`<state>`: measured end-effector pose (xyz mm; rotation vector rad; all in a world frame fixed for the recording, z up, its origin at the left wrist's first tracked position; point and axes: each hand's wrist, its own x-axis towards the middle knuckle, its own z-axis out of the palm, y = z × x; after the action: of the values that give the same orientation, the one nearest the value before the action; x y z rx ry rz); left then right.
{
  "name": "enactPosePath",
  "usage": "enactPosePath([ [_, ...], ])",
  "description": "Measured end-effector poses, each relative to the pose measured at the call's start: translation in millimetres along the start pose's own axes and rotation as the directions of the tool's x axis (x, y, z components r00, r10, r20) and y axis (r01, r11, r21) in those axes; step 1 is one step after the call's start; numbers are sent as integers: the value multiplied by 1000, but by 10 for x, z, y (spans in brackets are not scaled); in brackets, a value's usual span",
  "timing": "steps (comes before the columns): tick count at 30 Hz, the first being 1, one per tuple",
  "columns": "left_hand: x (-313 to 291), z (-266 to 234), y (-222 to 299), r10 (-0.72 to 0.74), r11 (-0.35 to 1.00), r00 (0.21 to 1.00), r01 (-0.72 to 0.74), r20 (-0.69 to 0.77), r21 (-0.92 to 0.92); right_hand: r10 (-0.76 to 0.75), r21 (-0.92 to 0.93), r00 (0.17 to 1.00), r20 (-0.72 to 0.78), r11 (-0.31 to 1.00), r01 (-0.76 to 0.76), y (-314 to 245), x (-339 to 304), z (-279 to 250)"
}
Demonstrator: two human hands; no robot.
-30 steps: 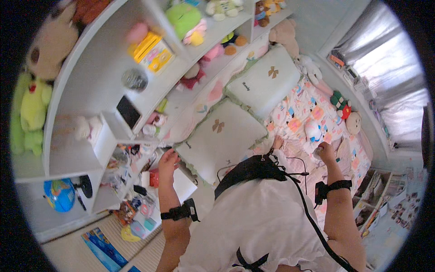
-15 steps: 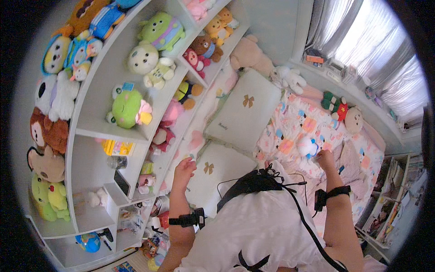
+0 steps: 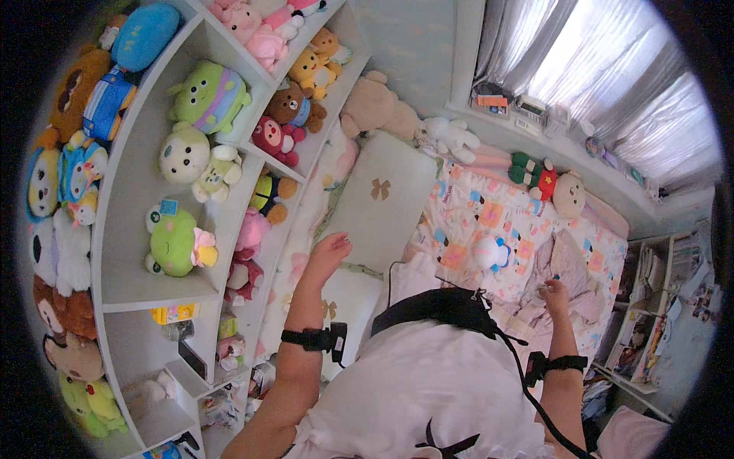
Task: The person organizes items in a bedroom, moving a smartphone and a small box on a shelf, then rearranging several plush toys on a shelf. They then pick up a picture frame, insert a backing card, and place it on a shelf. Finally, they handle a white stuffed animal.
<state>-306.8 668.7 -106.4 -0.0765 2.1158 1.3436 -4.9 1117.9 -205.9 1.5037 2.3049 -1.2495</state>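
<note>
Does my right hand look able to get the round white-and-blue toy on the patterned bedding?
Probably yes: the toy lies uncovered on the bedding, left of your right hand, and nothing visible stands between them.

Two hands (image 3: 329,258) (image 3: 556,297), two bow-marked pillows (image 3: 382,218) (image 3: 356,297), two black wristbands (image 3: 304,337) (image 3: 567,362)

No wording legible: pale marks (image 3: 144,34) on blue plush (image 3: 151,47), ten o'clock, blue tag (image 3: 168,207) on frog (image 3: 174,243), nine o'clock, too small.
</note>
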Motion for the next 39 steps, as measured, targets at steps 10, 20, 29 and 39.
enactPosePath([
  [10,1036,-511,525,127,991,992,-128,-16,-50,2,-27,999,-55,1000,-4,-1011,500,59],
  [20,1322,-1183,345,57,998,976,-64,-211,-25,-353,36,922,158,935,352,-2607,1073,739],
  [29,1319,-1176,807,-59,995,940,29,-336,-94,-652,242,649,391,753,611,-4598,2261,1558],
  [39,1417,-752,1246,-319,897,768,54,-556,-439,-900,233,-241,362,-163,959,-7522,1271,2769],
])
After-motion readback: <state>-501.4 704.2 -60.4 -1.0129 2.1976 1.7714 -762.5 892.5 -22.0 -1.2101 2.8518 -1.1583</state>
